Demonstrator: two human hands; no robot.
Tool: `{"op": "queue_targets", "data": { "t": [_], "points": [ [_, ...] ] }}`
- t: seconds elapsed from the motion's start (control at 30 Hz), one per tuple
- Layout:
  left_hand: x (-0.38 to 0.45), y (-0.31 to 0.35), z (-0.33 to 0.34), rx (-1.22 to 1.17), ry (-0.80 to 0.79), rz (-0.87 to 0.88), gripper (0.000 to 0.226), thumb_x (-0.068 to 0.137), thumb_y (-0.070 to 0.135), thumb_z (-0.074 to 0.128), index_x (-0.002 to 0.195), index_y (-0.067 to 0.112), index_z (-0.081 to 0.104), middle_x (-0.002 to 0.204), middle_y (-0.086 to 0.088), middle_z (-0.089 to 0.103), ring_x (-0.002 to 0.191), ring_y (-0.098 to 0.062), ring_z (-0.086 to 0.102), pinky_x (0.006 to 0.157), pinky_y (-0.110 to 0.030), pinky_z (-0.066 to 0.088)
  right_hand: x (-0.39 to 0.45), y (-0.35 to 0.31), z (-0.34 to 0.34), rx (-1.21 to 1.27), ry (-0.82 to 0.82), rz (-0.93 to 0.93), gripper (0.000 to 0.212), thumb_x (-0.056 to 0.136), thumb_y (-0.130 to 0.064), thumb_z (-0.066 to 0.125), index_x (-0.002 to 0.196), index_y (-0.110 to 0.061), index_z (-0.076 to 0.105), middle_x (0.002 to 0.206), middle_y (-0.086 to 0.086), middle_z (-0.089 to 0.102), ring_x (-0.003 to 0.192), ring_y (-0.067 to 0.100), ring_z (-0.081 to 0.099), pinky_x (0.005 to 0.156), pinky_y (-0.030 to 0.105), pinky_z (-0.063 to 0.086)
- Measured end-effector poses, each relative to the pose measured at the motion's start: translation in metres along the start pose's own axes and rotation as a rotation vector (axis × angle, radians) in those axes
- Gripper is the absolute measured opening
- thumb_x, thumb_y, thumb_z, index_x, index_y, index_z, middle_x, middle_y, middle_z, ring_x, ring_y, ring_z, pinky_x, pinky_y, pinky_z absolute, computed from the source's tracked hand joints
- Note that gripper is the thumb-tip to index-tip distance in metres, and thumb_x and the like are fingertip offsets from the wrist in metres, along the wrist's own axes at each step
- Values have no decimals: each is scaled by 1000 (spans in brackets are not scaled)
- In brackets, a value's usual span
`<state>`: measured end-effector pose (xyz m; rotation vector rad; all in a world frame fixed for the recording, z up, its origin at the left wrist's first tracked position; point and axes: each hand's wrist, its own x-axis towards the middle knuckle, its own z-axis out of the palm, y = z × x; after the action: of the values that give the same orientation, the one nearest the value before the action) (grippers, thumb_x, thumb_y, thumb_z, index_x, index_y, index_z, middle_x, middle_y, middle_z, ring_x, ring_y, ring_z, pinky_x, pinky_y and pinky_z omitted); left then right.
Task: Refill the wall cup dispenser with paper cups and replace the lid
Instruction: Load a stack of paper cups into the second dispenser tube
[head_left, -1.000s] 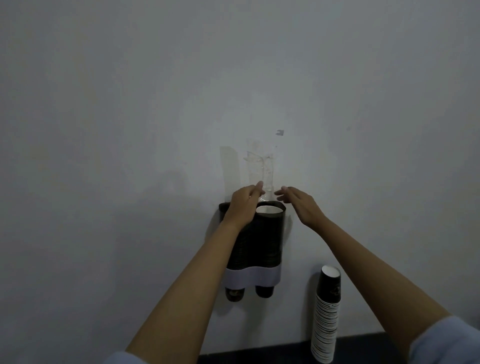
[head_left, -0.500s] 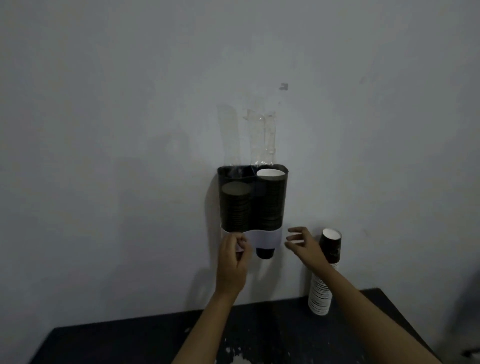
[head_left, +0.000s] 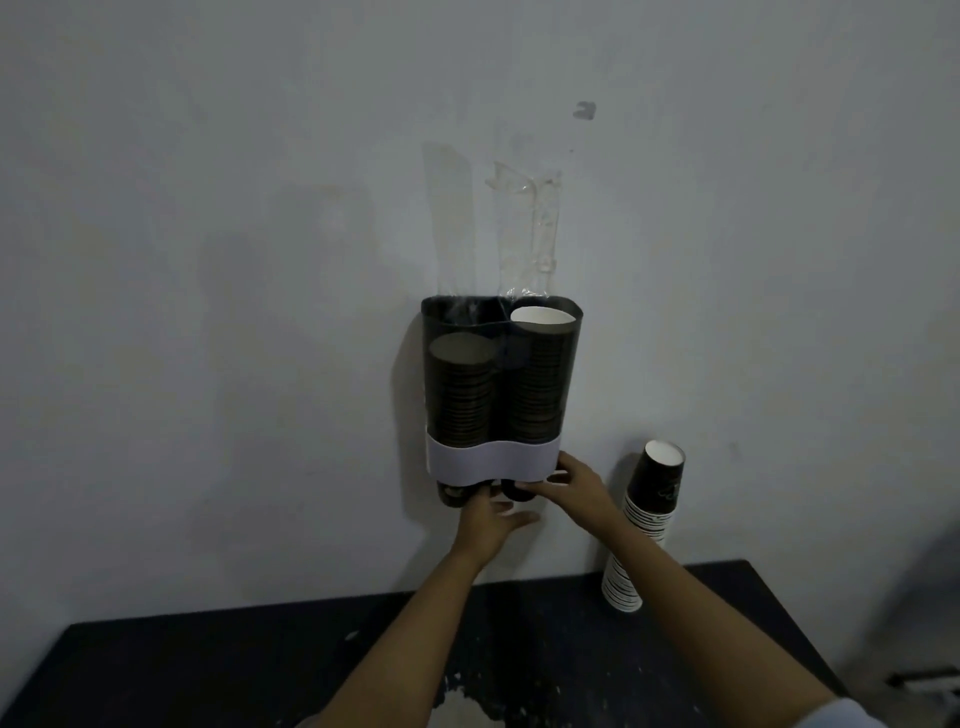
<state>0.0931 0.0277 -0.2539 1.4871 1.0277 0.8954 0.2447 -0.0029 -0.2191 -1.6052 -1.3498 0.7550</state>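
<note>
The wall cup dispenser is a dark see-through double tube with a white band at its foot. Its right stack of paper cups reaches the open top, while the left stack sits lower. No lid is in view. Two cup bottoms stick out below the band. My left hand is under them, palm up, fingers apart. The fingers of my right hand lie against the right cup bottom, thumb at the band's corner. Whether it grips is unclear.
A tall spare stack of paper cups leans against the wall on the black table, right of the dispenser. Clear tape strips hang on the wall above the dispenser. The table's top is scuffed near the front.
Both hands dropped from the dispenser's top to its foot. My right hand then moved left onto the right cup bottom. My left hand shifted right and turned palm up.
</note>
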Motion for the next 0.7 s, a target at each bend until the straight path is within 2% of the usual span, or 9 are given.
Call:
{"op": "queue_targets", "data": {
  "t": [0.07, 0.13, 0.27, 0.4, 0.53, 0.63, 0.7],
  "points": [
    [4, -1, 6, -79, 50, 54, 50, 71, 0, 78, 116, 1, 57, 108, -11, 66, 103, -27, 66, 80, -25, 56, 4, 4, 0, 18, 21, -12, 57, 70, -34, 82, 120, -17, 64, 112, 2, 71, 102, 18, 65, 77, 17, 48],
    [7, -3, 11, -139, 114, 86, 37, 73, -5, 74, 107, 1, 62, 98, -11, 69, 92, -19, 70, 79, -28, 57, 7, 8, -1, 4, 29, -29, 55, 68, -35, 82, 118, -17, 66, 109, 2, 73, 101, 17, 67, 76, 15, 48],
    [11, -6, 17, -157, 157, 98, 29, 76, -6, 71, 104, -6, 63, 93, -12, 69, 77, -5, 71, 71, -17, 56, 10, 12, -2, -14, 25, -49, 55, 69, -32, 82, 119, -15, 66, 108, 2, 73, 101, 14, 67, 77, 12, 48],
    [14, -8, 18, -217, 167, 76, 27, 79, -8, 66, 106, -6, 62, 90, -6, 68, 81, -16, 68, 70, -19, 56, 8, 14, 0, 4, 32, -52, 54, 71, -32, 82, 119, -15, 66, 108, 0, 73, 101, 11, 67, 78, 9, 47],
    [12, -13, 16, -176, 142, 108, 32, 79, -3, 68, 110, -3, 62, 98, -10, 68, 88, -14, 67, 72, -16, 55, 5, 17, 7, 30, 56, -49, 50, 70, -32, 82, 116, -18, 67, 105, -3, 73, 98, 11, 66, 77, 11, 47],
    [11, -14, 15, -204, 134, 113, 33, 78, -4, 68, 110, 1, 62, 100, -9, 68, 93, -19, 68, 77, -24, 58, 2, 17, 10, 45, 59, -50, 47, 72, -31, 81, 116, -21, 67, 104, -4, 72, 95, 12, 65, 75, 13, 47],
    [11, -12, 16, -233, 144, 118, 33, 78, -7, 67, 110, -1, 61, 101, -11, 68, 93, -23, 68, 74, -25, 59, 2, 16, 9, 50, 60, -57, 47, 73, -30, 80, 117, -20, 66, 107, -3, 72, 98, 15, 65, 75, 14, 47]
  ]
}}
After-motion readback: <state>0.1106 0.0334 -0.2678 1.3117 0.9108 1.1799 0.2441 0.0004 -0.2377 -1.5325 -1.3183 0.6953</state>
